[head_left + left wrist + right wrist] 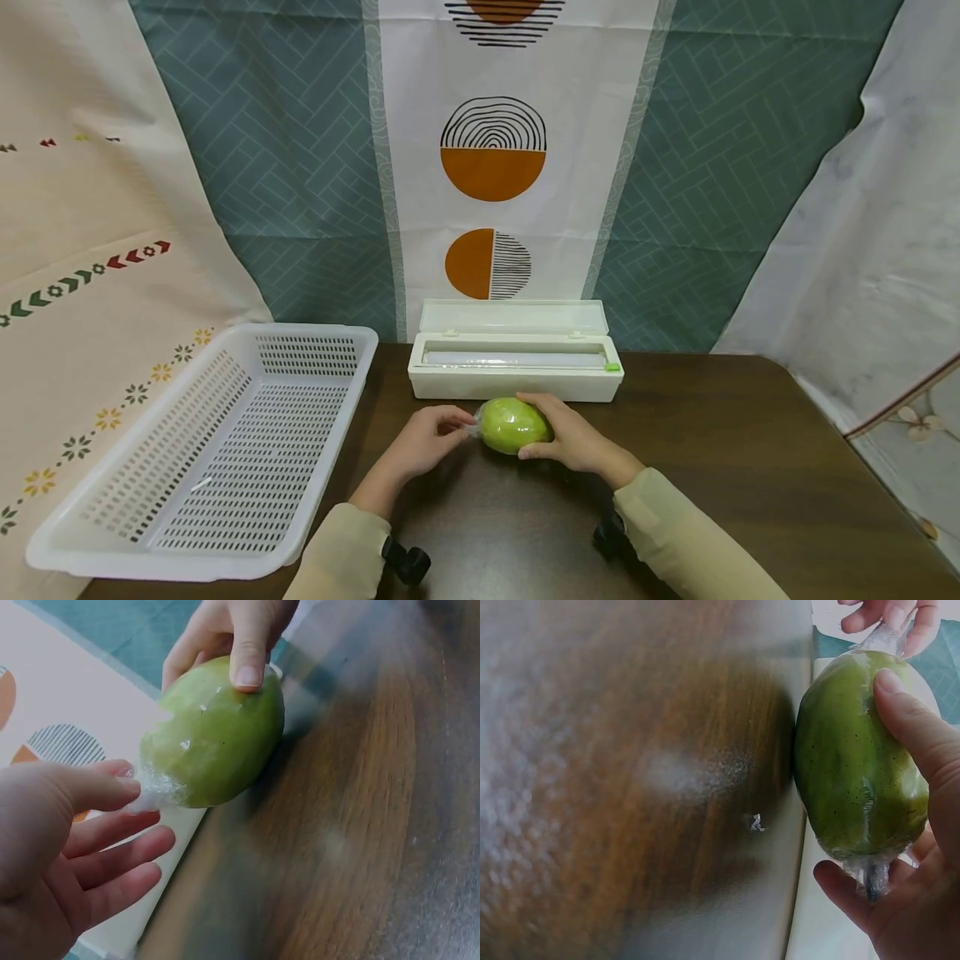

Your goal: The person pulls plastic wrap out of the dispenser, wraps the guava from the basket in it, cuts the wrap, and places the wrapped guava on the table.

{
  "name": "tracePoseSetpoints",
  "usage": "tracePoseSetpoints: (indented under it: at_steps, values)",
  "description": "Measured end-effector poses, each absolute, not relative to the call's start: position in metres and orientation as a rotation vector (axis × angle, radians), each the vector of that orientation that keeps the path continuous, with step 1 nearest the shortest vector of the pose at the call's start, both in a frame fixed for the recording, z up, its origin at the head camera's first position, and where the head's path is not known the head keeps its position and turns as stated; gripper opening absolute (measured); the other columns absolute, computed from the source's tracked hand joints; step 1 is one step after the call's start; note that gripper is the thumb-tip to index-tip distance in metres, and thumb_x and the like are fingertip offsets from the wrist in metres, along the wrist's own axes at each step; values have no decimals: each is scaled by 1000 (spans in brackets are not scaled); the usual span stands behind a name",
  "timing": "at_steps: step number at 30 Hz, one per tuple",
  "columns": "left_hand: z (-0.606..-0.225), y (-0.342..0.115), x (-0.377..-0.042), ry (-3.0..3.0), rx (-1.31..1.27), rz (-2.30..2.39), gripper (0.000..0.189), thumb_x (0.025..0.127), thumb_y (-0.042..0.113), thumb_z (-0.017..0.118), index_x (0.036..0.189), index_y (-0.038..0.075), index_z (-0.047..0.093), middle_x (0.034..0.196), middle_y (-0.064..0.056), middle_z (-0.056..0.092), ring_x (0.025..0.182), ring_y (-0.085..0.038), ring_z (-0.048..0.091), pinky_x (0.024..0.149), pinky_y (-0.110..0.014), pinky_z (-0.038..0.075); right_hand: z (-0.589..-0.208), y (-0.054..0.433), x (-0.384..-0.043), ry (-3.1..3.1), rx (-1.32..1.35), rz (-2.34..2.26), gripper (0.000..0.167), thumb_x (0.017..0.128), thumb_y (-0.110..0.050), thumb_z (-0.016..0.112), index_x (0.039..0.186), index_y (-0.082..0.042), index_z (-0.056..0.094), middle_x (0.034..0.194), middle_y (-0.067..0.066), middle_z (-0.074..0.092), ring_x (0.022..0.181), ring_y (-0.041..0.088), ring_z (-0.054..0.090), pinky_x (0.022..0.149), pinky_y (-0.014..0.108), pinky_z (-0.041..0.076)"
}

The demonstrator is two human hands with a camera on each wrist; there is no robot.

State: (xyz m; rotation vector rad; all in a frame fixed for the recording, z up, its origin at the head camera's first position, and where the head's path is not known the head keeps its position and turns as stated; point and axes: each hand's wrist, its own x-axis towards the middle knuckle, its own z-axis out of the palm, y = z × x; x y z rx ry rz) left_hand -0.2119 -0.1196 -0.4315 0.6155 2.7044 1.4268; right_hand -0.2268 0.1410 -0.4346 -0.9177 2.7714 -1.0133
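A green oval fruit (513, 426), papaya-like and wrapped in clear cling film, is held above the table in front of the white box. My right hand (570, 435) grips it from the right, its thumb lying along the skin in the right wrist view. From the other end sticks out a gathered twist of cling film (159, 789). Thumb and index finger of my left hand (427, 442) pinch that twist, while the other fingers spread loosely below in the left wrist view. A second film twist (871, 879) pokes out near my right palm.
Behind the hands stands a white cling film box (517, 385), lid raised, with a roll (517, 359) inside and a green slider at its right. A white perforated basket (330, 467) occupies the left side of the brown table (712, 467). Patterned cloths hang behind.
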Motion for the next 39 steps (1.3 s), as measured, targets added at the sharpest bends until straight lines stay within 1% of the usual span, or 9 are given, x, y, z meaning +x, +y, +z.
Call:
tracePoseSetpoints:
  at_steps: [4,8,13,17,22,28,30,34,39]
  values:
    - [-431,-116,-214,2724,590,1414,29,84,8,69,113,6,65,95,-7,70,86,-18,65,75,-31,53,-435,141,-227,2773,-918,-1009,83,76,-40,76,142,-8,37,138,14,44,120,28,48,99,48,41]
    - [-432,-112,-216,2746,511,1398,38,83,9,71,118,1,62,86,-5,68,77,-13,61,67,-25,51,-436,141,-227,2779,-917,-1008,83,76,-41,75,142,-8,37,137,14,45,120,28,48,99,49,42]
    - [-434,-109,-219,2767,485,1351,23,87,16,67,106,4,69,88,-3,67,78,-11,58,68,-25,50,-434,141,-226,2771,-898,-1016,82,76,-39,76,142,-8,37,136,13,45,119,27,49,99,48,42]
    - [-436,-106,-221,2808,471,1334,15,89,17,64,97,6,71,90,-4,68,79,-12,58,69,-28,50,-433,140,-225,2772,-902,-1011,82,76,-37,76,141,-8,37,136,13,45,119,27,49,99,48,42]
    - [-438,-103,-223,2895,422,1327,12,90,16,62,91,6,70,83,-4,67,72,-12,56,65,-27,49,-433,140,-225,2778,-917,-1004,82,76,-37,77,141,-8,38,136,14,45,119,28,49,98,48,42]
    - [-440,-94,-220,3082,364,1195,10,88,13,60,85,6,66,72,0,61,62,-9,50,57,-24,45,-432,140,-226,2784,-936,-991,81,77,-38,76,141,-8,37,136,14,45,118,27,49,98,47,42]
    - [-440,-91,-219,3127,373,1167,7,88,12,60,87,6,64,73,-1,62,62,-9,50,57,-23,44,-432,139,-226,2783,-939,-991,81,77,-39,76,141,-8,38,136,14,45,119,27,49,98,47,42]
    - [-438,-92,-216,3058,392,1273,7,89,13,62,91,7,60,77,-4,66,67,-11,57,59,-25,48,-432,139,-225,2781,-938,-998,81,77,-37,76,141,-7,38,136,14,45,118,27,49,98,47,42]
    - [-434,-101,-213,2937,552,1338,7,87,10,66,94,7,63,85,-7,71,77,-16,66,67,-28,53,-430,139,-225,2777,-934,-993,80,77,-35,76,141,-7,37,136,14,45,118,27,49,98,48,42]
